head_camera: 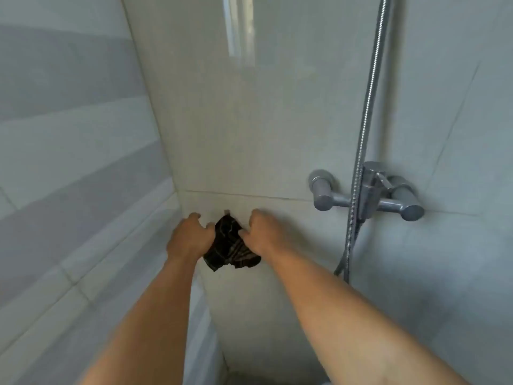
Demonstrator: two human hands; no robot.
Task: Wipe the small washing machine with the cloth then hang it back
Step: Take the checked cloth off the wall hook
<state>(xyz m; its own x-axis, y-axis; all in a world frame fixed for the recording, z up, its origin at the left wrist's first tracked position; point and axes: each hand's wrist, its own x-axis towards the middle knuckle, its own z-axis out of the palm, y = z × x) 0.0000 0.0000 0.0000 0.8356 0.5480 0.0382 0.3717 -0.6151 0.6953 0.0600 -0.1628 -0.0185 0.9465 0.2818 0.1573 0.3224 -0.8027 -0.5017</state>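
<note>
A dark striped cloth (231,245) hangs bunched against the tiled wall, its top at a small wall hook (227,212). My left hand (190,237) grips the cloth's left side with curled fingers. My right hand (259,231) pinches its right side, fingers bent against the wall. Both arms reach up and forward. The washing machine is not in view.
A chrome shower mixer tap (366,194) juts from the wall to the right, with a metal shower hose (366,115) running up and down past it. A wall corner (155,120) lies left of the cloth, with grey tiles on both sides.
</note>
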